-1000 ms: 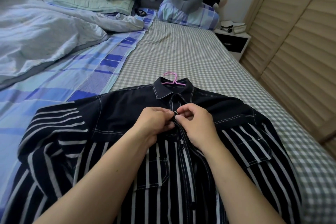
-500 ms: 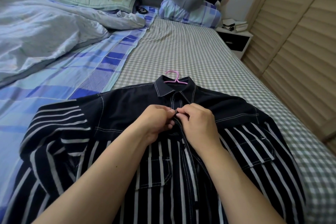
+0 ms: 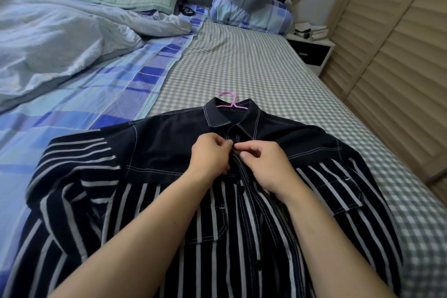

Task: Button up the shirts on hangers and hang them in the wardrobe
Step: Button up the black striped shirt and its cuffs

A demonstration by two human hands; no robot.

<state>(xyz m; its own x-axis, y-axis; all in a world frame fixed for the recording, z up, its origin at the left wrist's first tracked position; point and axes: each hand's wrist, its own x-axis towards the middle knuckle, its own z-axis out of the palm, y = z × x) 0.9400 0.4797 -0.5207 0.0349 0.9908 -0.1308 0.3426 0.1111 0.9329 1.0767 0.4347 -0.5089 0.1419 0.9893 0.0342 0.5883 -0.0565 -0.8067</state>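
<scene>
We pinch the placket of the shirt [image 3: 169, 150] between our left hand [image 3: 210, 155] and right hand [image 3: 265, 164], fingertips together. Just beyond the grip sits the collar with the pink hanger [image 3: 229, 100]; the shirt lies flat on the bed [image 3: 242, 68].

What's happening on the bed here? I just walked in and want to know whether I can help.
A person is buttoning a dark striped shirt that lies flat on the bed with a pink hanger in its collar. The left hand and right hand pinch the front placket just below the collar, working on an upper button. The placket lower down looks not yet fastened. The shirt has not gone to the louvred wardrobe doors on the right.
</scene>
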